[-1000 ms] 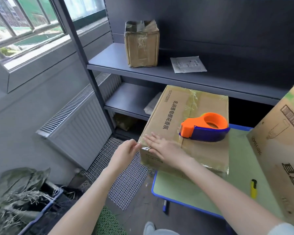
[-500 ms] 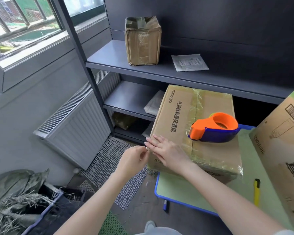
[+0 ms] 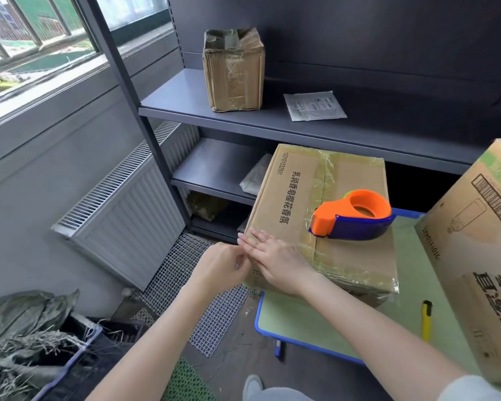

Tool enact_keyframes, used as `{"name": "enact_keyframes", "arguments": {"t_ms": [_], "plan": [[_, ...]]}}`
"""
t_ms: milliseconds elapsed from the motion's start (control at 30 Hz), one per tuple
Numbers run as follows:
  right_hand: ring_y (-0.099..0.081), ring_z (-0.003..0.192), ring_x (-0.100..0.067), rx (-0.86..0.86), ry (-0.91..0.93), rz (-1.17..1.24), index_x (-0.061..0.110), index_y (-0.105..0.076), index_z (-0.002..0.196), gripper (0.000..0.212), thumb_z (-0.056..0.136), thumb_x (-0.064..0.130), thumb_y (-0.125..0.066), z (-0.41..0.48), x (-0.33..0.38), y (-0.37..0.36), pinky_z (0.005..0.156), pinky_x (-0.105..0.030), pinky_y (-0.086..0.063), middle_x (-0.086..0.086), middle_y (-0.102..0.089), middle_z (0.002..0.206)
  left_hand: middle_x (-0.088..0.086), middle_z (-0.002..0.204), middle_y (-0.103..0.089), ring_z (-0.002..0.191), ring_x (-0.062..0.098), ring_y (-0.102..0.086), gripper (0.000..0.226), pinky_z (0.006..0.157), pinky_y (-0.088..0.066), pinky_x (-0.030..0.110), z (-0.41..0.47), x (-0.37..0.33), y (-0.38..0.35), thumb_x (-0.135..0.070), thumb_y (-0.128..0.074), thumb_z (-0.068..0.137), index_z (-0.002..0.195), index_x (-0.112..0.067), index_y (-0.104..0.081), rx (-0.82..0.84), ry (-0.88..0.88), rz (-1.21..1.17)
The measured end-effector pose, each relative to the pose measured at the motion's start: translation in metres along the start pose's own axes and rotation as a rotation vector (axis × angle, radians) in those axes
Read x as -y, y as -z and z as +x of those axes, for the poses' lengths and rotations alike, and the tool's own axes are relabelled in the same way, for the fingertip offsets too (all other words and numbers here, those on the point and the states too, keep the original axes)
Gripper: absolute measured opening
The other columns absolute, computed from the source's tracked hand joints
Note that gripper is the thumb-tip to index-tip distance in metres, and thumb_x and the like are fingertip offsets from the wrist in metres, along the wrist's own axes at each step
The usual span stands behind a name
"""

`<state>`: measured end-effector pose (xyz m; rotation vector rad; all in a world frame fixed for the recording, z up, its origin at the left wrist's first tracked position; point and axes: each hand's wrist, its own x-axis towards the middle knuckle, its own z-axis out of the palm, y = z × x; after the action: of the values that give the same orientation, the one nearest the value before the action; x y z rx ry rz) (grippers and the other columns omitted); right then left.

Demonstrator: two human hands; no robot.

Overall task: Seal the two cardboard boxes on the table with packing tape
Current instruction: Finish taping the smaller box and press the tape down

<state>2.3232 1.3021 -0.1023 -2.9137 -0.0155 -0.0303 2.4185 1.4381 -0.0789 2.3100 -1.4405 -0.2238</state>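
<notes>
My right hand [image 3: 275, 263] lies flat, fingers spread, pressing tape onto the brown cardboard box [image 3: 324, 215] on the green surface [image 3: 307, 328]; my left hand [image 3: 220, 269] pinches its near corner, steadying it.

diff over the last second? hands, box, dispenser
The right hand slid along the near-left edge of the box, staying flat on it. The left hand stayed pinched at that corner; what it pinches is unclear. The tape dispenser stayed on the lid, untouched. The second box and yellow knife are unmoved. The camera shifted.
</notes>
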Motion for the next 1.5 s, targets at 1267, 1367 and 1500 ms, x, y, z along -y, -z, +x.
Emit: {"name": "enact_keyframes", "arguments": {"t_ms": [1267,1367,1500], "plan": [[-0.007,0.144,-0.017,0.08,-0.259,-0.001,0.026,-0.024,0.147,0.046,0.102,0.031,-0.031,-0.145,-0.075,0.04,0.113,-0.024,-0.004,0.01,-0.013,0.156,0.017,0.115,-0.065,0.108,0.028,-0.063,0.046,0.086,-0.053,0.044,0.026,-0.105,-0.076,-0.003,-0.081,0.066,0.11,0.005,-0.066,-0.241,-0.665,0.267],[-0.006,0.145,-0.018,0.117,-0.257,-0.023,0.021,-0.019,0.149,0.051,0.101,0.034,-0.032,-0.149,-0.075,0.04,0.115,-0.029,-0.005,0.006,-0.009,0.157,0.016,0.113,-0.066,0.106,0.027,-0.064,0.039,0.088,-0.053,0.044,0.025,-0.109,-0.078,-0.004,-0.077,0.07,0.107,0.005,-0.068,-0.299,-0.673,0.274],[-0.008,0.144,-0.016,0.087,-0.286,-0.036,0.014,-0.024,0.147,0.053,0.099,0.03,-0.04,-0.165,-0.083,0.043,0.117,-0.027,-0.009,0.001,-0.015,0.156,0.016,0.109,-0.068,0.103,0.026,-0.065,0.04,0.087,-0.053,0.044,0.032,-0.135,-0.082,-0.018,-0.079,0.072,0.103,0.006,-0.069,-0.308,-0.709,0.231]]}}
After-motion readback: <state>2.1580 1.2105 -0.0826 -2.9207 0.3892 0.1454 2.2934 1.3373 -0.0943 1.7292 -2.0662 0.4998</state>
